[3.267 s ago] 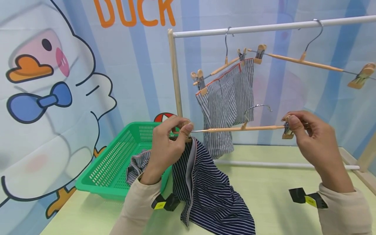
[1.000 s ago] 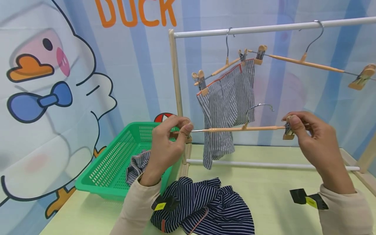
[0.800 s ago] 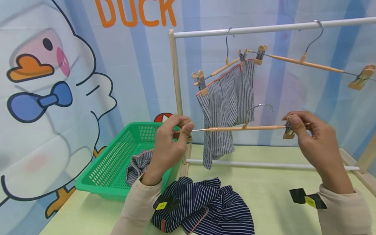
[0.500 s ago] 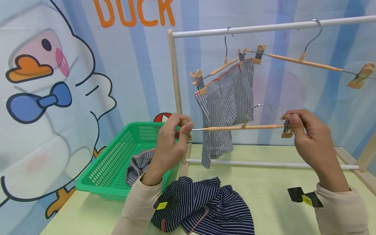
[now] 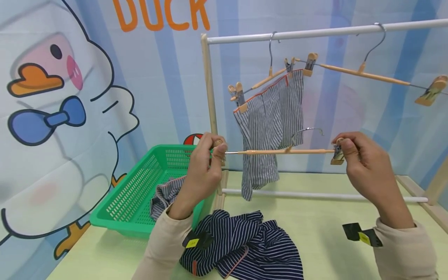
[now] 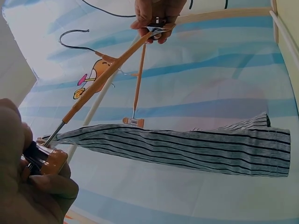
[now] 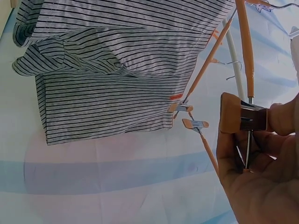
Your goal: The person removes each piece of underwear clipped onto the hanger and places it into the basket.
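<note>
A clip hanger point(image 5: 273, 152) with a wooden bar and metal hook spans level between my two hands. My left hand point(image 5: 204, 173) pinches its left clip point(image 6: 53, 161) between thumb and fingers. At the other end, my right hand point(image 5: 371, 171) pinches the right clip point(image 7: 230, 113). No cloth hangs from this hanger. Below it, a navy striped garment point(image 5: 245, 245) with pink trim lies crumpled on the table. Just behind hang light grey striped trousers point(image 5: 269, 116) with an orange waist edge, clipped to another hanger point(image 5: 267, 79) on the rack.
The rack's white top rail point(image 5: 241, 39) also carries a bare clip hanger point(image 5: 378, 76) at the right. A green basket point(image 5: 122, 223) stands at the left with a grey striped garment point(image 5: 164, 194) inside. The rack's low white bar point(image 5: 315, 195) runs along the back of the table.
The navy garment hung from the left clip in the earliest frame; now it lies on the table. Both hands keep the hanger, and the right hand has shifted slightly left.
</note>
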Demonstrator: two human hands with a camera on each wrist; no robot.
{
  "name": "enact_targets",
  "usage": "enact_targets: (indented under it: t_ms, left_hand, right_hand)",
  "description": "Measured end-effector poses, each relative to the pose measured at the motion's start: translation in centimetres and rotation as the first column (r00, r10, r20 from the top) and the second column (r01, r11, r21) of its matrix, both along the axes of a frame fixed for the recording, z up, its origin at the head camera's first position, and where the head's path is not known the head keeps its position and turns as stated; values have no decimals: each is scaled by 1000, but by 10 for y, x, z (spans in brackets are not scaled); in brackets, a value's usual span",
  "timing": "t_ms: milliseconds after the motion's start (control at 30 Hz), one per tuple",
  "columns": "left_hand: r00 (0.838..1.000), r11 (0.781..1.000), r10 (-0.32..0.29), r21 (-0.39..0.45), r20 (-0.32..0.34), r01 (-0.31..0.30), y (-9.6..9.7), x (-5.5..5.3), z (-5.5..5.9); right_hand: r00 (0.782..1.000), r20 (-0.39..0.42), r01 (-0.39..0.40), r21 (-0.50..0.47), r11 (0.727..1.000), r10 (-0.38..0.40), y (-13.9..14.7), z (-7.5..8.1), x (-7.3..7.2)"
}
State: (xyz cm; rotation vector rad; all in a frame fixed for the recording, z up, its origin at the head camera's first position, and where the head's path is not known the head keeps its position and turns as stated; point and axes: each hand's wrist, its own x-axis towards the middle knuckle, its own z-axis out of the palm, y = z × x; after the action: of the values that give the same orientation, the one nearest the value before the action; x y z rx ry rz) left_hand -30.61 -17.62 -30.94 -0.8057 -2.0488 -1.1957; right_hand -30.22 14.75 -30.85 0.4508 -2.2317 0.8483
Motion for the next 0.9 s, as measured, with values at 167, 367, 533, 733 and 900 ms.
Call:
enact_targets:
  t_ms: [167,367,533,733,900]
  left_hand:
    - [1000,1000,3,-14,14,-2,-1,0,1]
    - [999,1000,-9,-13,33,9,-3,-3,0]
    - [999,1000,-14,-15,46,15,-4,-4,0]
    - [998,1000,-14,-19,53,15,-4,-3,0]
    - [999,1000,-22,-21,49,23,-4,-1,2]
  right_hand:
    - [1000,-11,13,17,1000,-13,1,0,0]
    - [1000,-15,12,32,999,-12,2,-1,0]
    - [1000,-19,0,42,999,1,3,-2,-1]
    - [1000,8,-6,34,999,6,4,-2,-1]
    - [1000,28,-6,28,1000,5,4,-1,-1]
